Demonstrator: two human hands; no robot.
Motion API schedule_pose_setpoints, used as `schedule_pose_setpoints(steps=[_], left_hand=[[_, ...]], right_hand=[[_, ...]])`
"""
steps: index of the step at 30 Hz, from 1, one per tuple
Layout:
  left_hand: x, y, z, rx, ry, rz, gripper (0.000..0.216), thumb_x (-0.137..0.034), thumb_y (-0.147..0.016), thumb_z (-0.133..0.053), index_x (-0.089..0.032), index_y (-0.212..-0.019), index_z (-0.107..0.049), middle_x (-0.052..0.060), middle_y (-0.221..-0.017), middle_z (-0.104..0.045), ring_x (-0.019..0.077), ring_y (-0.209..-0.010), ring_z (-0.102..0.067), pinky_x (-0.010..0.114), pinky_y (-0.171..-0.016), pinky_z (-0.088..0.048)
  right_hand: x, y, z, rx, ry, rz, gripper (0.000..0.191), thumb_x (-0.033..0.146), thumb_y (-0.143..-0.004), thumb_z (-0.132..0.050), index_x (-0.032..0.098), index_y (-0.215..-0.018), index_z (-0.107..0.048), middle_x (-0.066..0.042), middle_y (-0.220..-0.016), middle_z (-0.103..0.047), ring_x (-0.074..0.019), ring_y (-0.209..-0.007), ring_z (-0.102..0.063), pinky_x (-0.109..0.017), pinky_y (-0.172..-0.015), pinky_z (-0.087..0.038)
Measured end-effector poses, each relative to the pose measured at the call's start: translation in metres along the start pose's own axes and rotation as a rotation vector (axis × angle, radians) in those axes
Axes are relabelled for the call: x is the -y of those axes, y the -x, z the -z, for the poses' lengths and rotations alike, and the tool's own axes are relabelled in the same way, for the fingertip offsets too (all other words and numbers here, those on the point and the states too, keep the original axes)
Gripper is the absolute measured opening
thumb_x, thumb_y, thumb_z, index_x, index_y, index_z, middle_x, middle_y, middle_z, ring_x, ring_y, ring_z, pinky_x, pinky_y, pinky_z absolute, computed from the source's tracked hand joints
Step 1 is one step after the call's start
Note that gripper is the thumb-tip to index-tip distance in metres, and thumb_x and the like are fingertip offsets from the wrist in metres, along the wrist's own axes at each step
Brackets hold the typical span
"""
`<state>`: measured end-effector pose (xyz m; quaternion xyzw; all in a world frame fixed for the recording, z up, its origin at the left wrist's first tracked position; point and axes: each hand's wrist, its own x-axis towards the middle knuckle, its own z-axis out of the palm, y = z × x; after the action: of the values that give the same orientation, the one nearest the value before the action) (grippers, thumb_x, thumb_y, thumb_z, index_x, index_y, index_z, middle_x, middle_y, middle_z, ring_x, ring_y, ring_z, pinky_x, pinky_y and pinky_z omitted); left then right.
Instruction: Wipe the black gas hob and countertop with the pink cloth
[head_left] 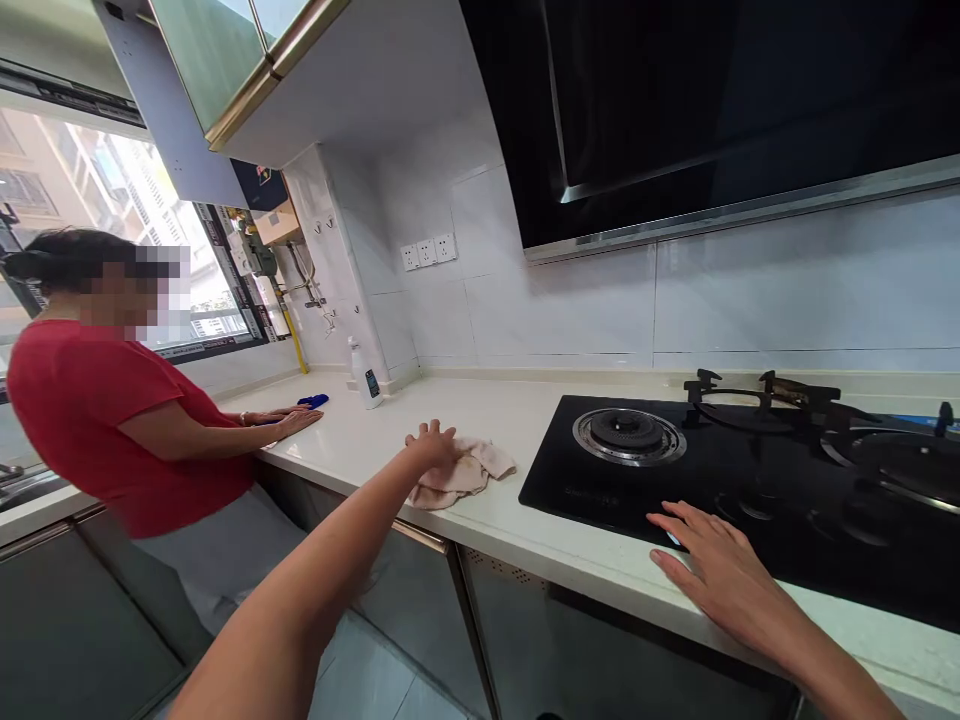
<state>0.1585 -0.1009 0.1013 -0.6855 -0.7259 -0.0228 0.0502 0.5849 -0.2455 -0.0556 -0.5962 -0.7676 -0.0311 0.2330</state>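
On the counter (352,450) | cloth (461,475) lying along edge | left hand (431,447) atop

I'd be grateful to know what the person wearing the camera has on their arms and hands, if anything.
Both forearms are bare, with no sleeve in view. The left hand and the right hand wear no gloves, and no ring, watch or bracelet shows on either.

Two bare forearms (315,570), long slim fingers (679,520)
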Motion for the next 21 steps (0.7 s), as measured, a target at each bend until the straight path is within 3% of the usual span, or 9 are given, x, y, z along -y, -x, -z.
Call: schedule_pose_setpoints(steps=[4,8,13,17,21], left_hand=[[0.000,0.002,-0.012,0.011,0.001,-0.144,0.064,-0.059,-0.095,-0.053,-0.038,-0.155,-0.045,0.010,-0.171,-0.029,0.0392,-0.152,-0.031,0.063,-0.114,-0.036],[-0.006,0.012,-0.032,0.045,0.018,-0.275,0.055,-0.064,-0.100,-0.042,-0.044,-0.150,-0.052,0.004,-0.165,-0.043,0.0362,-0.150,-0.038,0.064,-0.114,-0.037],[-0.016,0.022,-0.059,-0.014,0.029,-0.321,0.053,-0.062,-0.103,-0.038,-0.046,-0.152,-0.047,0.002,-0.169,-0.036,0.0374,-0.154,-0.028,0.075,-0.116,-0.026],[-0.024,0.003,-0.067,-0.035,0.078,-0.288,0.057,-0.070,-0.100,-0.037,-0.048,-0.152,-0.045,0.001,-0.170,-0.035,0.0387,-0.153,-0.026,0.078,-0.114,-0.024],[-0.025,-0.032,-0.069,-0.051,0.140,-0.189,0.060,-0.073,-0.098,-0.037,-0.046,-0.150,-0.050,0.004,-0.168,-0.036,0.0395,-0.152,-0.027,0.076,-0.112,-0.030]], right_hand=[[-0.003,0.002,-0.004,-0.013,-0.009,0.014,0.063,0.063,-0.098,-0.040,0.026,-0.142,-0.065,-0.011,-0.156,-0.054,-0.0337,-0.149,-0.044,-0.062,-0.124,-0.031],[-0.007,0.005,-0.010,-0.044,-0.009,0.023,0.063,0.065,-0.098,-0.040,0.027,-0.142,-0.065,-0.009,-0.156,-0.054,-0.0339,-0.149,-0.044,-0.062,-0.125,-0.030],[-0.014,0.009,-0.023,-0.083,-0.016,0.029,0.067,0.074,-0.095,-0.040,0.031,-0.140,-0.066,-0.006,-0.155,-0.056,-0.0355,-0.149,-0.045,-0.064,-0.124,-0.030],[-0.024,0.013,-0.030,-0.136,-0.023,0.037,0.068,0.078,-0.090,-0.043,0.033,-0.137,-0.067,-0.007,-0.152,-0.059,-0.0387,-0.145,-0.048,-0.065,-0.122,-0.034],[-0.038,0.015,-0.022,-0.045,-0.037,0.050,0.068,0.076,-0.090,-0.045,0.036,-0.141,-0.063,-0.007,-0.151,-0.060,-0.0411,-0.143,-0.050,-0.067,-0.117,-0.040]])
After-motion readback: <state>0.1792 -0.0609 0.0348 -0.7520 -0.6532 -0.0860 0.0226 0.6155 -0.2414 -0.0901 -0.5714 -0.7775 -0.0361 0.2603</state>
